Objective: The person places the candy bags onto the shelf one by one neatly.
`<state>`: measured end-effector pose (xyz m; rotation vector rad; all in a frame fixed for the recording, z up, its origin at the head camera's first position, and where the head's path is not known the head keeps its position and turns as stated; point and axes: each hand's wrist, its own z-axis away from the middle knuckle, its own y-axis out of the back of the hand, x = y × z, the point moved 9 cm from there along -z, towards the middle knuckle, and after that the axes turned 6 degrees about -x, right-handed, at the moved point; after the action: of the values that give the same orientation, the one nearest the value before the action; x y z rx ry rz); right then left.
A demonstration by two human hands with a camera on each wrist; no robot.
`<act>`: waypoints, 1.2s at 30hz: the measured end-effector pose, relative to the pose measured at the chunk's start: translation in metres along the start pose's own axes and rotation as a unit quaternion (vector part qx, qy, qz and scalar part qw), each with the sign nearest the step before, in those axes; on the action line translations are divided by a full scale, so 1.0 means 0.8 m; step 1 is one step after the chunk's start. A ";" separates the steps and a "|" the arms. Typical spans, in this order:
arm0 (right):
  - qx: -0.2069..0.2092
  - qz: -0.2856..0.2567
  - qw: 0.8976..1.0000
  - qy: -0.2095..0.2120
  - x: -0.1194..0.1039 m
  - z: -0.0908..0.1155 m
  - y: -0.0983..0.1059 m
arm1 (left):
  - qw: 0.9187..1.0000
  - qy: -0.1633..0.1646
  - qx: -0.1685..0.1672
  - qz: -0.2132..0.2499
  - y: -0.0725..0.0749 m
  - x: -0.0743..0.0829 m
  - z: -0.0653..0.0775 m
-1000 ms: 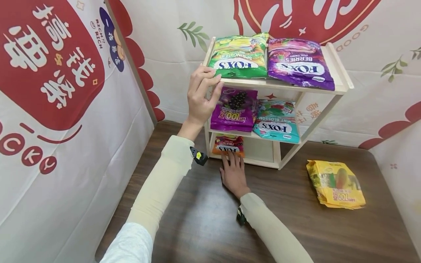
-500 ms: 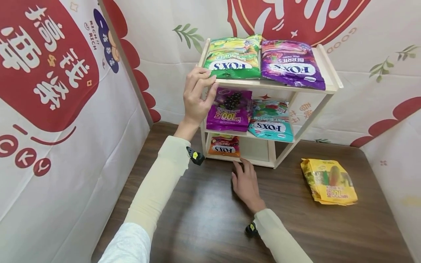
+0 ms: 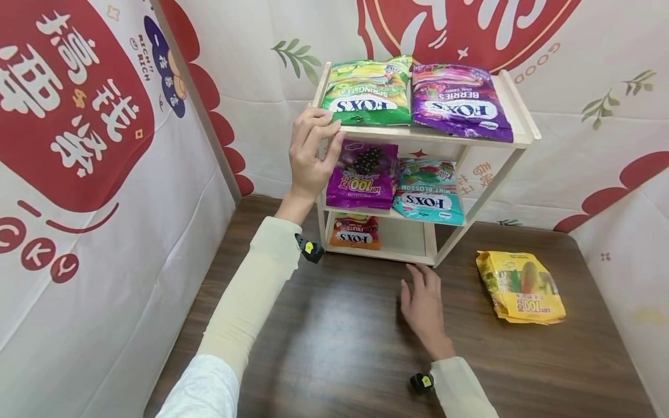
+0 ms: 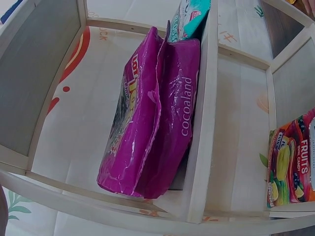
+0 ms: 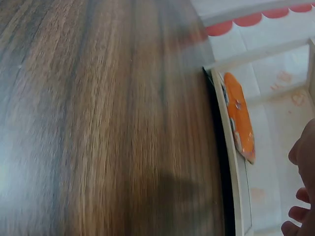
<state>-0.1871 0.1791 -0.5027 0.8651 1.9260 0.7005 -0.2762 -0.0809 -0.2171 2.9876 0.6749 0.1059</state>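
My left hand (image 3: pixel 312 154) grips the upper left corner of a pale wooden three-tier shelf (image 3: pixel 434 136), fingers over the top and thumb at the front edge. My right hand (image 3: pixel 425 305), loosely bent and holding nothing, is over the table just in front of the shelf's lower right corner. On the bottom tier lies an orange-red Fox's Fruits candy bag (image 3: pixel 358 232) at the left; the right wrist view shows its orange edge (image 5: pixel 240 118) behind the front rail. A purple Lot 100 candy bag (image 4: pixel 147 123) leans on the middle tier beside a teal Mint Blossom bag (image 3: pixel 428 194).
The top tier carries a green Spring Tea bag (image 3: pixel 368 93) and a purple Berries bag (image 3: pixel 460 101). A yellow Lot 100 bag (image 3: pixel 522 287) lies on the brown wooden table (image 3: pixel 324 337), right of the shelf. Printed white cloth (image 3: pixel 272 133) encloses the table behind and at the sides.
My right hand has drawn back from the Fruits bag on the bottom tier and moved right and nearer over the table. The left hand keeps its place; the head view has shifted slightly.
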 end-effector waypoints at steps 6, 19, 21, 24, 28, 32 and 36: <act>0.042 -0.047 0.996 -0.060 0.026 0.011 0.032 | 1.000 0.001 -0.001 0.001 0.002 0.000 -0.001; 0.101 -0.032 0.959 -0.264 0.117 0.061 0.084 | 1.000 0.004 0.002 0.002 0.000 0.001 -0.001; 0.102 -0.032 0.952 -0.286 0.128 0.068 0.087 | 1.000 0.006 0.002 0.004 0.000 0.001 -0.001; 0.107 -0.039 0.936 -0.332 0.146 0.081 0.091 | 1.000 0.006 0.002 0.005 0.001 0.001 -0.001; 0.140 -0.050 0.909 -0.390 0.166 0.099 0.099 | 1.000 0.005 0.001 0.005 0.000 0.002 -0.001; 0.187 -0.041 0.889 -0.417 0.175 0.112 0.112 | 1.000 0.007 0.000 0.004 0.001 0.001 0.000; 0.201 -0.011 0.877 -0.437 0.181 0.122 0.121 | 1.000 0.006 0.002 0.004 0.002 0.001 -0.001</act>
<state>-0.1258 0.3640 -0.5452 1.1520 1.2391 -0.1482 -0.2747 -0.0814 -0.2160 2.9964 0.6641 0.1227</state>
